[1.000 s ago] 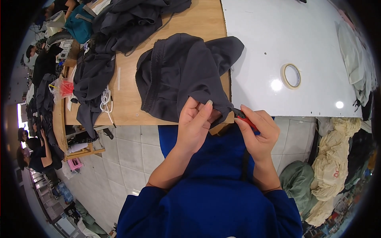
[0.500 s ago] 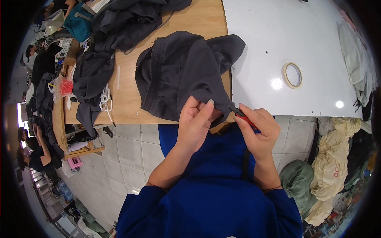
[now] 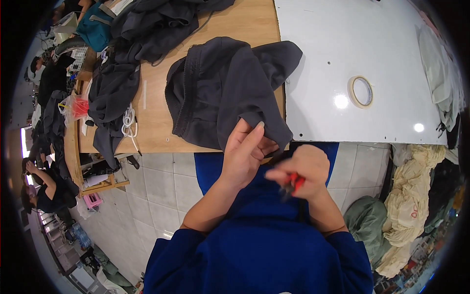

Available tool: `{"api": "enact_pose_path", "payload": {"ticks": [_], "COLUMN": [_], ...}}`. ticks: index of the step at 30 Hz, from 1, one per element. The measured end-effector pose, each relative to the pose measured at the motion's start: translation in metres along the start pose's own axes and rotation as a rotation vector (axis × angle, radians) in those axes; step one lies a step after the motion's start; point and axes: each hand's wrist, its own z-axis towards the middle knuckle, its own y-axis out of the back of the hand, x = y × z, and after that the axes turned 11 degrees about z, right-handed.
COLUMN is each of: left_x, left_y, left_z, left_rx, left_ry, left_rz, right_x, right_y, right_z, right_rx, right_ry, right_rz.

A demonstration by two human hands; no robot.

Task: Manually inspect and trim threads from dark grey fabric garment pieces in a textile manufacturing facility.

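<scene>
A dark grey garment (image 3: pixel 232 88) with a gathered elastic waistband lies on the wooden table, its near end hanging at the edge. My left hand (image 3: pixel 245 149) pinches a fold of that near end between thumb and fingers. Lower and to the right, apart from the cloth, my right hand (image 3: pixel 306 169) is closed round small red-handled thread snips (image 3: pixel 293 182). Motion blurs the snips, and their dark tip points down toward my body.
More dark grey clothing (image 3: pixel 117 78) is heaped at the table's left. On the white tabletop (image 3: pixel 313 39) lies a tape roll (image 3: pixel 361 92). A white cord (image 3: pixel 129 123) hangs near the wooden table's edge. Cream fabric (image 3: pixel 409 206) is piled at right. A co-worker (image 3: pixel 49 181) is far left.
My right hand has pulled away from the cloth and moved down and left, turning the snips' tip toward me. The left hand keeps its pinch, almost unmoved.
</scene>
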Motion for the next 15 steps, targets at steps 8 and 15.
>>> {"api": "enact_pose_path", "payload": {"ticks": [8, 15], "left_x": [-0.004, -0.025], "left_y": [-0.007, 0.018], "left_z": [0.005, 0.003], "left_rx": [-0.034, 0.195], "left_ry": [-0.014, -0.243], "left_rz": [0.067, 0.272], "right_x": [0.010, -0.009], "right_y": [-0.013, 0.006], "right_z": [0.003, -0.007], "right_rx": [-0.240, -0.174], "right_ry": [-0.329, -0.924], "right_rz": [0.029, 1.086]}}
